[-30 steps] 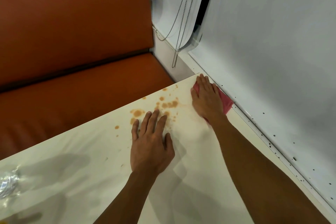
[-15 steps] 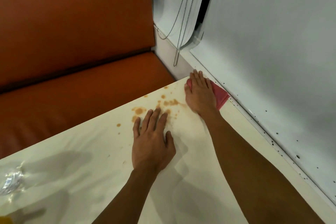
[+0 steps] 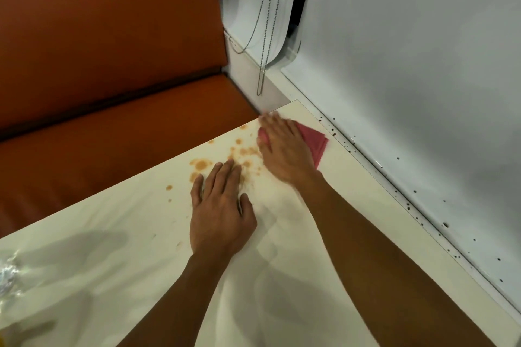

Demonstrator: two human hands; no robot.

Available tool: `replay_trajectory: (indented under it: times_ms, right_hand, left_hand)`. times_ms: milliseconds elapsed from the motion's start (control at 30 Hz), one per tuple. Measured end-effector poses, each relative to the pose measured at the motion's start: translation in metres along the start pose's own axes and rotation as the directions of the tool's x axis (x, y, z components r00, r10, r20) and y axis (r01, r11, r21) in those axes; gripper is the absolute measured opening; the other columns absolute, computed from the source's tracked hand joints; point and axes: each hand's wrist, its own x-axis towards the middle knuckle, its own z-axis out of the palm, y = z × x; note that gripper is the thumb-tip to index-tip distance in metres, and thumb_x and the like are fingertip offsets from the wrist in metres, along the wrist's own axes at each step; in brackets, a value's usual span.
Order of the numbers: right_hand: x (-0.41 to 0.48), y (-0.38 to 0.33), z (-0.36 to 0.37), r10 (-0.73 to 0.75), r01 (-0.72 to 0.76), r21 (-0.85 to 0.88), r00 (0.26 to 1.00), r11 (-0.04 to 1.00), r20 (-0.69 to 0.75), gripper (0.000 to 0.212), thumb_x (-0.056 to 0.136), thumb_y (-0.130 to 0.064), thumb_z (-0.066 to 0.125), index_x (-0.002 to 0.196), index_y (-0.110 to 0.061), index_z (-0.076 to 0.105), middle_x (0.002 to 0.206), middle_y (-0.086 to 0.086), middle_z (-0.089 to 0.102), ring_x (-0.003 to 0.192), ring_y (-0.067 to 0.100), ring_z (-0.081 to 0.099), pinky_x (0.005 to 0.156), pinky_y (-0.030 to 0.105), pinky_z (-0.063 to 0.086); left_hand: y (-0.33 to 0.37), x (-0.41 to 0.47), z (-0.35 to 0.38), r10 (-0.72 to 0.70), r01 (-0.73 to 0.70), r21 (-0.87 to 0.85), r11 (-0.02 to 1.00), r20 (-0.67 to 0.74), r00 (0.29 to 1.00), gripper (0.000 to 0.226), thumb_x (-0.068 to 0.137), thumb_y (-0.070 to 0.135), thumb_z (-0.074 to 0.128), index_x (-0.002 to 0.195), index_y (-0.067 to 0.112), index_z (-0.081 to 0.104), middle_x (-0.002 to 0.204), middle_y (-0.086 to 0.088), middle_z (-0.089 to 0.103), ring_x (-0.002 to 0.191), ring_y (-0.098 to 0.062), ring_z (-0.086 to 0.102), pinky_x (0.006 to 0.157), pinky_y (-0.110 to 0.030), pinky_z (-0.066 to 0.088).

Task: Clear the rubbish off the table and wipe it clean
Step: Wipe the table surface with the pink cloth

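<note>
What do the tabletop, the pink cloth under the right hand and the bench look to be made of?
Tabletop: probably cream laminate, glossy; it mirrors light and shadows. Pink cloth: soft fabric, matte, perhaps microfibre; folded layers show at its edge. Bench: orange-brown leather or vinyl, faint sheen, padded, with a seam between seat and back.

Count now | hands: two, left hand (image 3: 222, 214) and right hand (image 3: 284, 149) | pink cloth (image 3: 313, 138): one, under the right fingers | brown spill spots (image 3: 200, 164): a dozen-plus, edges blurred, ahead of the left fingertips | crumpled clear plastic (image 3: 7, 276): one, far left of the left fingers | bead-chain loops (image 3: 263, 36): two, beyond the right fingertips | orange bench (image 3: 112, 135): one
</note>
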Motion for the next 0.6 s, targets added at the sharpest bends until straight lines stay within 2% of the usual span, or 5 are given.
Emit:
replay_trajectory:
  times_ms: [100, 300, 367, 500, 600]
  right_hand:
    - [-0.044, 0.022, -0.001, -0.228, 0.228, 0.005, 0.973, 0.974, 0.037, 0.059, 0.113, -0.047, 0.021, 0.168, -0.026, 0.013, 0.175, -0.011, 0.007, 0.161, 0.004, -0.004, 0.132, 0.036, 0.002]
    - [0.006, 0.024, -0.002, 0.193, -0.193, 0.003, 0.981, 0.981, -0.035, 0.062, 0.112, -0.043, 0.019, 0.169, -0.019, 0.010, 0.176, -0.003, 0.003, 0.162, 0.014, -0.002, 0.132, 0.043, 0.002]
    - [0.016, 0.000, 0.003, 0.110, -0.110, 0.001, 0.994, 0.994, -0.027, 0.063, 0.111, -0.044, 0.019, 0.169, -0.020, 0.011, 0.176, -0.004, 0.003, 0.162, 0.014, -0.003, 0.132, 0.042, 0.002]
    - [-0.030, 0.009, 0.005, -0.267, 0.267, -0.001, 0.962, 0.964, 0.053, 0.060, 0.113, -0.048, 0.020, 0.168, -0.026, 0.012, 0.175, -0.010, 0.006, 0.161, 0.007, -0.002, 0.132, 0.038, 0.004]
    - [-0.038, 0.047, -0.002, -0.123, 0.123, 0.021, 0.992, 0.992, -0.005, 0.060, 0.113, -0.045, 0.026, 0.168, -0.025, 0.014, 0.175, -0.011, 0.009, 0.161, 0.004, -0.002, 0.132, 0.041, 0.009]
  left_hand:
    - [-0.001, 0.000, 0.001, 0.001, -0.001, 0.000, 1.000, 0.007, 1.000, 0.066, 0.100, 0.052, 0.032, 0.160, 0.027, 0.042, 0.170, 0.003, 0.033, 0.160, -0.018, 0.023, 0.131, -0.051, 0.010]
    - [0.003, 0.003, 0.000, -0.012, 0.012, -0.011, 1.000, 0.018, 1.000, 0.068, 0.098, 0.054, 0.031, 0.161, 0.029, 0.039, 0.171, 0.005, 0.029, 0.161, -0.016, 0.019, 0.132, -0.050, 0.004]
    - [0.001, 0.002, -0.001, -0.007, 0.007, -0.004, 1.000, 0.015, 1.000, 0.069, 0.098, 0.054, 0.030, 0.161, 0.028, 0.038, 0.172, 0.005, 0.028, 0.161, -0.016, 0.018, 0.132, -0.049, 0.003]
    - [-0.001, -0.001, 0.000, -0.012, 0.012, -0.009, 1.000, 0.010, 1.000, 0.068, 0.099, 0.053, 0.031, 0.162, 0.027, 0.038, 0.172, 0.004, 0.029, 0.161, -0.017, 0.019, 0.132, -0.049, 0.006]
    - [0.001, 0.001, 0.000, -0.024, 0.024, -0.019, 1.000, 0.003, 1.000, 0.068, 0.098, 0.053, 0.034, 0.161, 0.027, 0.038, 0.171, 0.004, 0.029, 0.160, -0.017, 0.020, 0.132, -0.050, 0.008]
